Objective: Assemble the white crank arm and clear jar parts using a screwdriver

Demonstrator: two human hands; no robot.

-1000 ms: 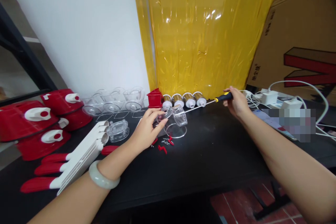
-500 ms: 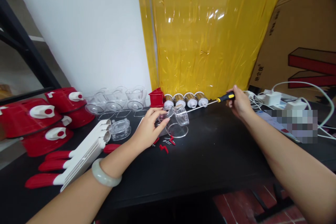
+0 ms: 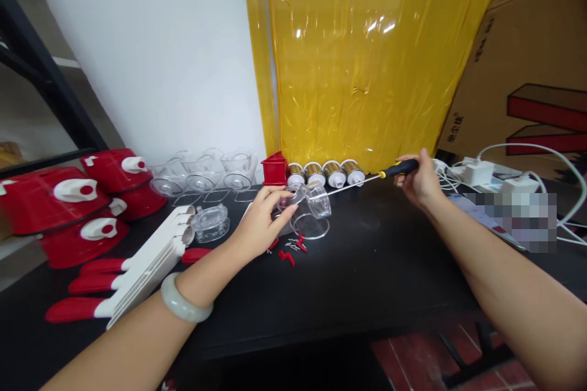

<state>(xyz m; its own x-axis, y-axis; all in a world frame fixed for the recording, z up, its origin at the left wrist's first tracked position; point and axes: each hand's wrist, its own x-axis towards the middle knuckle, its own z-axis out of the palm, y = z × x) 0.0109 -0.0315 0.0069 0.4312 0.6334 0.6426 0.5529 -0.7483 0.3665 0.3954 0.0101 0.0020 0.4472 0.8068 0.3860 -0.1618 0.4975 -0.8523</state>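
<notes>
My left hand [image 3: 263, 220] is closed on a clear plastic part [image 3: 317, 200] that rests tilted on the black table. In my right hand [image 3: 420, 180] is a screwdriver [image 3: 398, 168] with a black and yellow handle. Its long metal shaft slants down to the left, and the tip reaches the clear part; the exact contact point is too small to make out. Just below my left fingers lie several small screws [image 3: 291, 244] and red plastic pieces [image 3: 287, 258]. Behind the clear part, several metal grater drums [image 3: 332, 173] with white ends lie in a row beside a red plastic piece [image 3: 274, 168].
Red housings with white knobs [image 3: 76, 190] are stacked at the left. White arms with red handles [image 3: 151, 263], clear hoppers [image 3: 202, 174] and clear rings [image 3: 211, 223] lie nearer. White chargers and cables [image 3: 479, 172] sit at right, before a cardboard box [image 3: 536, 43].
My right hand has shifted slightly right and turned on the screwdriver handle, which looks rotated. My left hand and the clear part stay nearly in place.
</notes>
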